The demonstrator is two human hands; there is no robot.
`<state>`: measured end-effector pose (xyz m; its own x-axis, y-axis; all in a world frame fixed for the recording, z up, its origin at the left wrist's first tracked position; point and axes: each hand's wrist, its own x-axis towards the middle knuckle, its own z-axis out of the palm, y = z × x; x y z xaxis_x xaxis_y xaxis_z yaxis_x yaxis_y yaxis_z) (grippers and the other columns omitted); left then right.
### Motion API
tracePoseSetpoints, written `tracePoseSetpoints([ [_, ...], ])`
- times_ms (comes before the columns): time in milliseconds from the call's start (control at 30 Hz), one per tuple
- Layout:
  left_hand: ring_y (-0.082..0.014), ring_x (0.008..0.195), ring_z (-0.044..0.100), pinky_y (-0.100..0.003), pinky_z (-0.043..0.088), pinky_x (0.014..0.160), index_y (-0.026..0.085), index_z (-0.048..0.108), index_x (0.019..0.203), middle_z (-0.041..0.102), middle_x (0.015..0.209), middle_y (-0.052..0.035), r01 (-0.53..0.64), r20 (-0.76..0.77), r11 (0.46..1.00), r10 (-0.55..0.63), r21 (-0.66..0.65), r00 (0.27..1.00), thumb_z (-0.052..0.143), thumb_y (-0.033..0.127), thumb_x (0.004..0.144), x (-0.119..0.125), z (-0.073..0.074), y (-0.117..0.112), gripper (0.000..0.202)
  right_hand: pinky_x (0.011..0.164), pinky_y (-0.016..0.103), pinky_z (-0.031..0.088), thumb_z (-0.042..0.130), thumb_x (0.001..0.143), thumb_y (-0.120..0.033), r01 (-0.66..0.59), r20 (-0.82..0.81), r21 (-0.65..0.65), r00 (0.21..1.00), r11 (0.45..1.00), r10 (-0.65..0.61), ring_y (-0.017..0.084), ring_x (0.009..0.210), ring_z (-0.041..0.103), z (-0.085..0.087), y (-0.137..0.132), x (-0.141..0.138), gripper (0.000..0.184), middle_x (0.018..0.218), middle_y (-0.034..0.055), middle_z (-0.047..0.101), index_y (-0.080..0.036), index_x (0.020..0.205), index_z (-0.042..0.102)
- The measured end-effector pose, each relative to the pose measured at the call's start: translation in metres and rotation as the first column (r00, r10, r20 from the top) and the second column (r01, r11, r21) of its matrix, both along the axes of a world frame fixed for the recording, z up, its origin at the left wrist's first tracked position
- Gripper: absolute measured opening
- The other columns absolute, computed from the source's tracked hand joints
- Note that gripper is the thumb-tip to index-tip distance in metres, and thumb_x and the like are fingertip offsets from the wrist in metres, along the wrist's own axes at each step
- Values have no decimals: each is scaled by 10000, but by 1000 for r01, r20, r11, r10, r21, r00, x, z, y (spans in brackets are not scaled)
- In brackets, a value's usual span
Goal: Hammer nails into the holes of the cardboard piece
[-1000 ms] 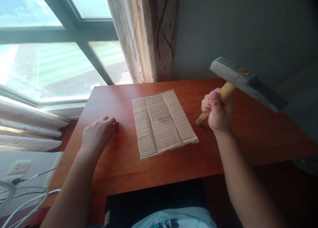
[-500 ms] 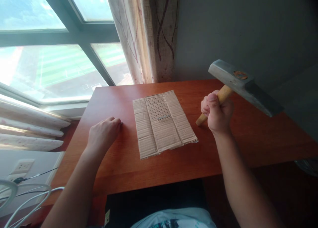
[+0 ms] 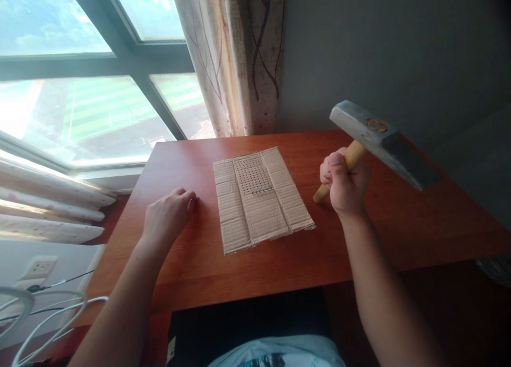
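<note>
My right hand (image 3: 347, 180) is closed around the wooden handle of a hammer (image 3: 367, 124), held up over the right part of the table. The hammer's grey head is uppermost, and the handle's lower end pokes out below my fist. My left hand (image 3: 170, 212) rests by the table's left side, thumb and fingers pinched on a small dark nail-like piece (image 3: 197, 198); only its tip shows. Between my hands lies a flat piece of corrugated cardboard (image 3: 263, 218). A grid of small holes (image 3: 253, 172) marks its upper middle, with a row of small metal pieces (image 3: 261, 190) along the lower edge.
The reddish-brown wooden table (image 3: 191, 276) carries the cardboard. A window (image 3: 99, 111) and patterned curtains (image 3: 239, 63) stand behind and left. White cables (image 3: 51, 303) and a wall socket (image 3: 40, 268) are at the lower left. A grey wall (image 3: 359, 47) is at the back right.
The hammer and my right hand have shifted slightly left, and the hammer's head has dipped a little. My left hand holds nearly the same place; the view has moved slightly.
</note>
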<state>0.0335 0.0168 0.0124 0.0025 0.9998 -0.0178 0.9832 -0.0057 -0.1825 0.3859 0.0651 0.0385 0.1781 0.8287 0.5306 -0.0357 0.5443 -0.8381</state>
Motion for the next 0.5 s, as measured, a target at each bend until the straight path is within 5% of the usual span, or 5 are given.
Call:
tracePoseSetpoints([
  [500,-233,784,676,-297,311,532,245,688,1005,717,1055,-71,-48,63,990,40,134,997,407,365,958,1,-3,-7,309,374,236,202,638,882,-513,9,-53,-22,999,1000,-10,57,395,272,0,-1,4,465,487,-85,314,-228,646,356],
])
